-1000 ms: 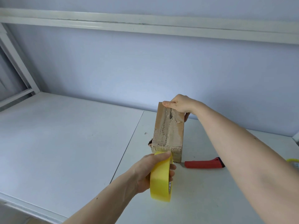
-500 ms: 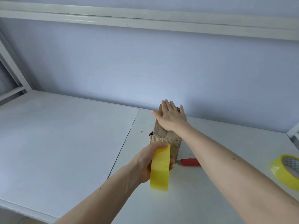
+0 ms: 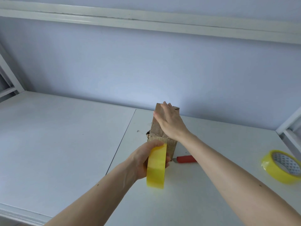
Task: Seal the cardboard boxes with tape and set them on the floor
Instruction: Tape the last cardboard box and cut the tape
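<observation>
Gripping a yellow roll of adhesive tape (image 3: 156,167) from its left side, the left hand (image 3: 144,159) curled its fingers over the top of the roll, which stood on edge with its outer band facing the camera and hung close above the white tabletop (image 3: 57,136). Two rolls of yellow tape were in sight: this one, and a second yellow roll with a patterned white core (image 3: 282,167) lying tilted on the table far to the right, well apart from the rest.

Just past the held roll stood the single brown corrugated cardboard box (image 3: 160,132), worn and peeled so that its ribbed layer showed. The box sat on the table near the middle, its long axis running away from the camera toward the pale blue wall (image 3: 146,67), its near end touching or almost touching the roll. Whether anything lay inside the box could not be told.

The right hand (image 3: 170,122) lay flat on the box's top face, fingers straight and close together, pointing away toward the far end, pressing down.

One red-handled utility knife (image 3: 185,159) lay on the table just right of the box, partly hidden by the right forearm.

Beyond, a white frame rail (image 3: 146,20) ran across the wall.
</observation>
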The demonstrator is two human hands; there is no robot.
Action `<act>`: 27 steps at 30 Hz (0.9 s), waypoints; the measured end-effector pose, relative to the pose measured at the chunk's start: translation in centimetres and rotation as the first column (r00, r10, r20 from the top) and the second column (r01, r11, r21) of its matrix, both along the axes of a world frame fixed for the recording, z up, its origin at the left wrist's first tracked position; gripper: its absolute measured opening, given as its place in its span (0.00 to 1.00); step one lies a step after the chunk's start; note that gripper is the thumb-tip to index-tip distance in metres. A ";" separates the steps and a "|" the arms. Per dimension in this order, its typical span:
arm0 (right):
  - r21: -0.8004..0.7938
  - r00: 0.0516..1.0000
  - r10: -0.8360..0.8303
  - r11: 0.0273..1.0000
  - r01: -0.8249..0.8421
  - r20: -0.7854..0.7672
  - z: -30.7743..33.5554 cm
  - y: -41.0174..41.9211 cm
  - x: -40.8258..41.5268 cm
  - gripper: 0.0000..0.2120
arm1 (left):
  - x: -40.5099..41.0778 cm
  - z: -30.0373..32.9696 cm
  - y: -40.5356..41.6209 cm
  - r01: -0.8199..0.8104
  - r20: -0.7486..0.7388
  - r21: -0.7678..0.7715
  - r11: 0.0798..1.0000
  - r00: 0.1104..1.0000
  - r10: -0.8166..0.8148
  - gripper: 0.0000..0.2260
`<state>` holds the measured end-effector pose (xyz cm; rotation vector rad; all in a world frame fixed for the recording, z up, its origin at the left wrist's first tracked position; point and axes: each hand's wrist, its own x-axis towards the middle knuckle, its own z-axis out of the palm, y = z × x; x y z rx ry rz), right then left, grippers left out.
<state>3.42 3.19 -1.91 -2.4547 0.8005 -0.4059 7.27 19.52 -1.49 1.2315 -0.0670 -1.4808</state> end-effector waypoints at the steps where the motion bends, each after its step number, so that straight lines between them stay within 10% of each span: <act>1: 0.006 0.992 0.014 1.000 -0.015 0.127 -0.6 0.3 -1.4 0.32 | 0.0 0.0 0.1 -0.002 -0.006 -0.003 1.000 1.000 0.002 0.11; 11: -0.227 0.820 -0.121 0.929 0.292 0.560 -5.5 1.3 -2.4 0.22 | -0.8 0.6 1.3 0.004 0.030 -0.099 0.995 1.000 -0.001 0.13; 16: -0.103 0.843 -0.258 0.934 0.343 0.472 -2.8 0.8 -1.2 0.25 | -1.0 1.8 1.8 -0.037 0.171 -0.218 0.975 0.982 0.075 0.26; 27: 0.168 0.841 -0.486 0.873 0.458 0.236 2.4 -4.2 1.9 0.30 | -1.9 0.7 0.2 0.016 0.161 -0.091 0.996 0.987 -0.001 0.15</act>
